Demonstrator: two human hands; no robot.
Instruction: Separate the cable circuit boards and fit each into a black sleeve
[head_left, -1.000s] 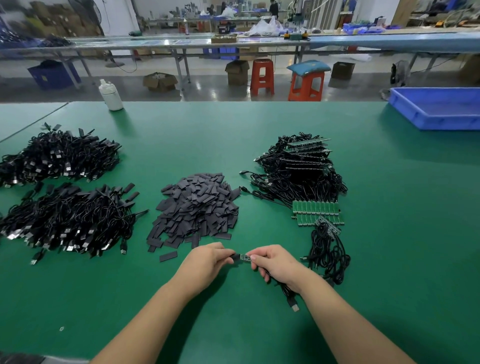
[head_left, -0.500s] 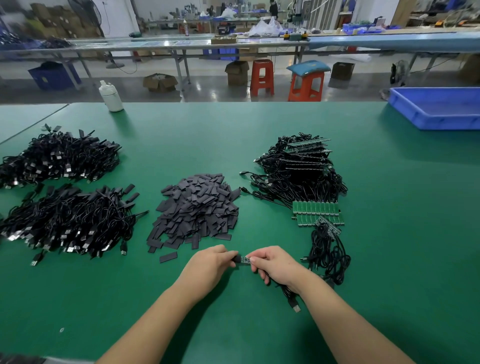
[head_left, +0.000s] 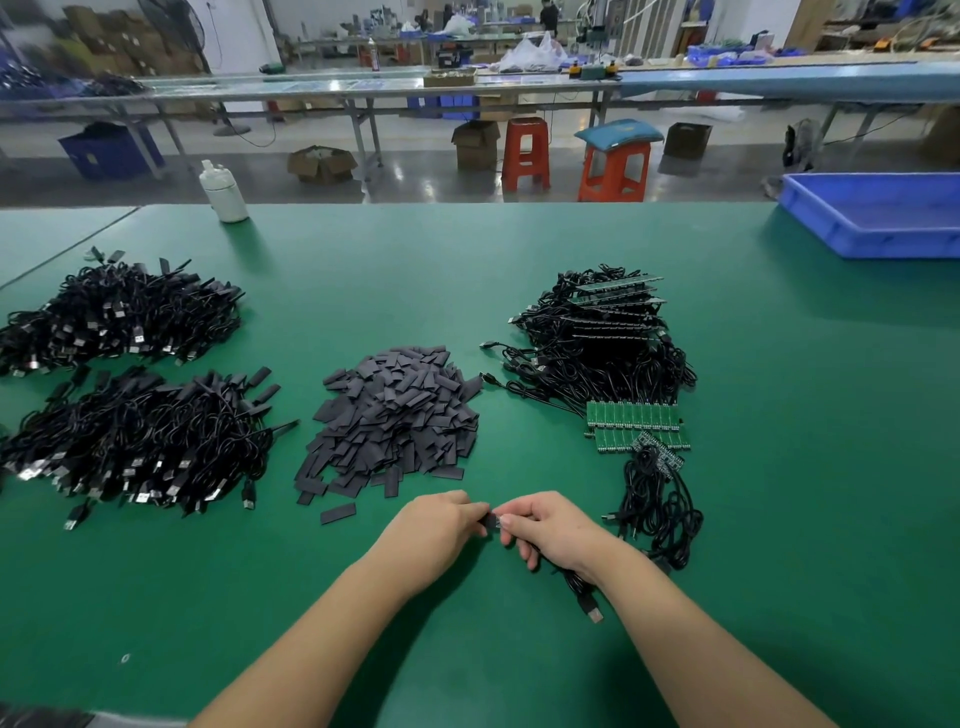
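The left hand (head_left: 436, 530) pinches a black sleeve (head_left: 487, 519) at the near middle of the green surface (head_left: 779, 467), and the right hand (head_left: 553, 530) pinches the circuit board (head_left: 500, 521) at the sleeve's mouth, its cable (head_left: 584, 597) trailing under the wrist. Behind lie the loose sleeve pile (head_left: 395, 421), joined green boards (head_left: 634, 423) and cable heaps (head_left: 130, 441).

Table top (head_left: 519, 249) is plain green. Dark grey sleeves (head_left: 395, 415), black cables (head_left: 135, 441), green boards (head_left: 634, 415) beside them; blue tray (head_left: 872, 239), orange stools (head_left: 525, 150) past it.
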